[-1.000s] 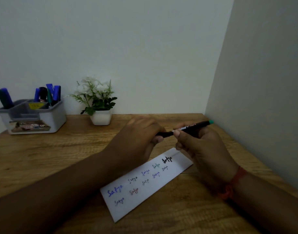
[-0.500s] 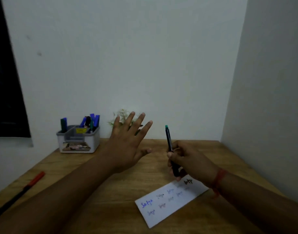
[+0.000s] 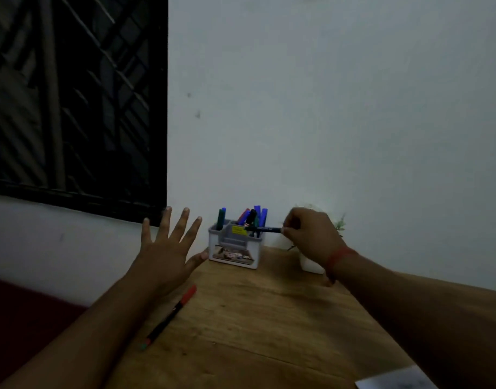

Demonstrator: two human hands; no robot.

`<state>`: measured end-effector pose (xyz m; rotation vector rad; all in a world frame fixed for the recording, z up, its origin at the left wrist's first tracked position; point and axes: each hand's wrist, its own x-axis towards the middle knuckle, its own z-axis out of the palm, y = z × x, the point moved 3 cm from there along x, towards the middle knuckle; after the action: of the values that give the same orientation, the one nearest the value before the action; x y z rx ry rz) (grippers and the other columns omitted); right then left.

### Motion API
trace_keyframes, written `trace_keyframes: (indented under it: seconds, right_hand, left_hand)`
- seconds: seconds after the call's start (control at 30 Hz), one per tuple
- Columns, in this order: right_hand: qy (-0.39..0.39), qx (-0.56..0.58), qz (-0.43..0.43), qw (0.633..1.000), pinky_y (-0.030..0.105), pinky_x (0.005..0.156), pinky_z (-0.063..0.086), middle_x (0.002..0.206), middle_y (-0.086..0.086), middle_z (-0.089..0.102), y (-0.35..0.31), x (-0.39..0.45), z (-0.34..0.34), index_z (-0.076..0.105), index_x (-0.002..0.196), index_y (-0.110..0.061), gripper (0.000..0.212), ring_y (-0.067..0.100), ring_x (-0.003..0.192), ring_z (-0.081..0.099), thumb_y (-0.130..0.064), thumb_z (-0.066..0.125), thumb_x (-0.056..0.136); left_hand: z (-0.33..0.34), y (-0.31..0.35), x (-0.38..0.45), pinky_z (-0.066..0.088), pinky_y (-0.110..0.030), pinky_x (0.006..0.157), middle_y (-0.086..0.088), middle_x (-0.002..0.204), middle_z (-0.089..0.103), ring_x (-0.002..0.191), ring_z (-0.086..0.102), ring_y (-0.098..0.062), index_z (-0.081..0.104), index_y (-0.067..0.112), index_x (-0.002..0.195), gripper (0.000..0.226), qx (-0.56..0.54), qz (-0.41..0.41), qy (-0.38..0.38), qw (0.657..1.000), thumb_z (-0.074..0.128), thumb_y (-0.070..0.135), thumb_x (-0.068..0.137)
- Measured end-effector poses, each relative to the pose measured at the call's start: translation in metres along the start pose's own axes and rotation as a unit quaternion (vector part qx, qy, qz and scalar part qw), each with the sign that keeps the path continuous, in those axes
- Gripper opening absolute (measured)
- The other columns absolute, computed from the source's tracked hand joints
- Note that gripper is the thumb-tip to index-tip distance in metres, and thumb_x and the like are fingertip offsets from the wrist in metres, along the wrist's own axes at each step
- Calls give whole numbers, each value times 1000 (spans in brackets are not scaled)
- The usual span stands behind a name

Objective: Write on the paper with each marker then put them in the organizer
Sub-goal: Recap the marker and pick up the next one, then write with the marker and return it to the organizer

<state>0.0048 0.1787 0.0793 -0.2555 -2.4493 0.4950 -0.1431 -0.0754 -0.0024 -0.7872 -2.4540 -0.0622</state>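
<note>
Five spread fingers mark the left hand (image 3: 168, 254), holding nothing above a slim red-capped marker (image 3: 171, 318) on grained wood table (image 3: 269, 332). Rightward, the boxy white plastic organizer (image 3: 235, 248); over it the right hand (image 3: 311, 237) pinches a thin dark marker (image 3: 265, 229) level.

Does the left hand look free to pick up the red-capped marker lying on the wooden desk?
Probably yes. The left hand is empty with fingers spread, above the red-capped black marker, which lies alone on the wooden desk with nothing over it.

Head-worn view, facing forward over the table (image 3: 269, 318) toward the wall (slightly downward), organizer (image 3: 235, 248) near
</note>
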Motion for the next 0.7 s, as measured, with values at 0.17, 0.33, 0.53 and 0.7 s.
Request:
trace_keyframes:
  seconds: [0.17,0.33,0.53,0.7]
  right_hand:
    - [24,-50,-40,998,37,82,56,97,14,72,-44,66,32,70,94,-6,8,27,94,66,-13,66,93]
    - [-3,-103,-42,994,42,87,58,103,15,71,-66,98,59,70,99,-5,9,30,96,66,-10,63,95]
    - [-47,-111,-37,992,38,97,54,120,14,68,-80,113,81,70,113,-5,26,29,113,62,6,58,92]
    - [-33,-64,-29,997,35,92,54,123,14,63,-75,110,85,63,123,-11,39,28,111,60,8,53,90]
  left_hand:
    - [13,-12,-2,-11,-63,112,4,153,-40,139,-39,-28,-40,41,137,84,-50,-31,-38,998,-28,82,64]
    - [20,-12,-5,-14,-64,111,4,155,-37,139,-40,-29,-37,41,138,81,-53,-16,-65,996,-10,82,75]
    - [21,-11,-6,-12,-66,111,1,154,-39,137,-42,-30,-35,38,141,89,-32,-4,-98,995,23,79,87]
    - [18,-12,-9,-13,-65,111,2,158,-30,140,-37,-29,-21,38,150,86,-57,9,-117,991,28,75,89]
